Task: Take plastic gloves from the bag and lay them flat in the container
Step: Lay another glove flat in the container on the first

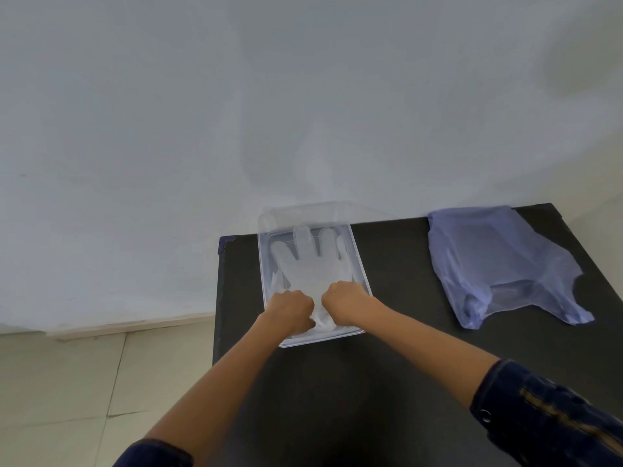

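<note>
My left hand (292,310) and right hand (342,306) pinched the crinkled cuff of a translucent plastic glove (308,264), spread flat beyond them in the clear rectangular container (359,264); a limp lilac bag (499,261) lay off right.

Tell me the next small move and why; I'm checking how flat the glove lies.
Probably let go of the cuff and press it down. The glove already lies spread in the container, fingers pointing away, while both hands pinch its bunched near end.
</note>
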